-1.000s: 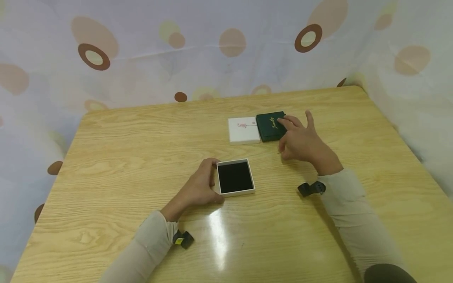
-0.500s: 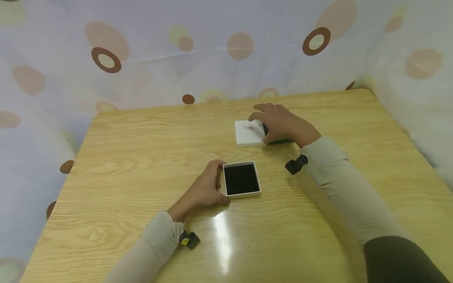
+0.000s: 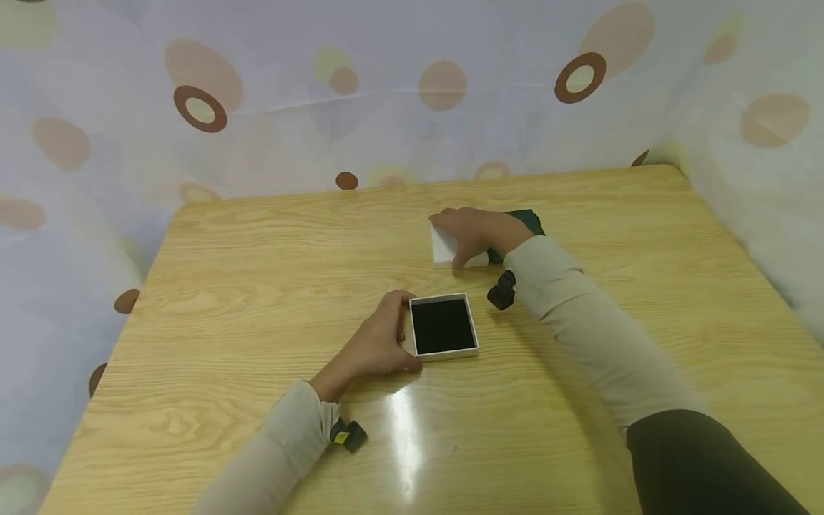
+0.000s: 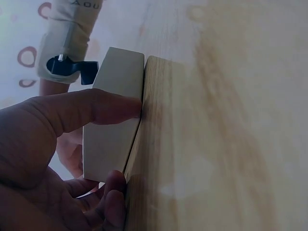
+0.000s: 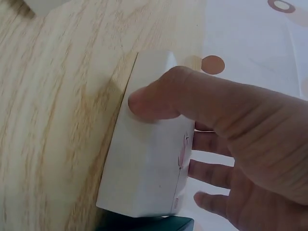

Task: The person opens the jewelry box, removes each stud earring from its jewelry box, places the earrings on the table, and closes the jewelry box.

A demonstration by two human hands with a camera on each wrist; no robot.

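Note:
At the middle of the table, my left hand point(image 3: 380, 340) holds the left side of an open white box point(image 3: 447, 355) with a black insert point(image 3: 444, 325). In the left wrist view the thumb point(image 4: 108, 107) presses the box wall while other fingers curl at its lower end. Farther back, my right hand point(image 3: 479, 227) spans a white box lid point(image 3: 441, 247) printed with a pink flower. Its thumb point(image 5: 151, 103) lies against the lid's near side in the right wrist view, the other fingers at the far side. My right hand partly hides the lid in the head view.
A dark green box point(image 3: 528, 220) stands directly right of the lid, partly behind my right wrist. The wooden table point(image 3: 257, 286) ends at a patterned cloth wall point(image 3: 386, 129) at the back.
My right hand has moved left from the green box, over it, to the white lid and lowered around it. My left hand stays at the open box; the head view has shifted slightly.

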